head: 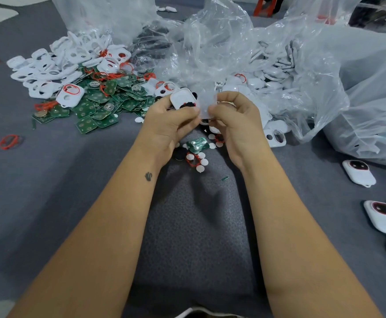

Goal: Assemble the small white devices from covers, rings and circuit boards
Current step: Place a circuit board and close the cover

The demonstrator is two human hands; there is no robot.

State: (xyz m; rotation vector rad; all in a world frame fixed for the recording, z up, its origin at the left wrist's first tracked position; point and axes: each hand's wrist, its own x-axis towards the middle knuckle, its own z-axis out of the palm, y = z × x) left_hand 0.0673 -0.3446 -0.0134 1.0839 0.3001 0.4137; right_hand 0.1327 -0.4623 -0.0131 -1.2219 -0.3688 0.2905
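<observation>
My left hand [169, 118] grips a small white cover [182, 98] that shows a red ring and a black part at its lower edge. Close beside it, my right hand [235, 115] pinches a translucent white piece [206, 106] against that cover. Below my hands lie a green circuit board [197, 143], several small white discs [201, 161] and a red ring [190, 160]. To the left, a heap of green circuit boards [100, 104] is mixed with red rings, and white covers [47, 70] lie piled behind it.
Crumpled clear plastic bags [267, 53] with more white parts fill the back and right. Assembled white devices [359, 173] lie at the right edge, with more devices [382, 216] nearer me. A loose red ring [9, 141] lies far left. All rests on grey fabric [72, 180].
</observation>
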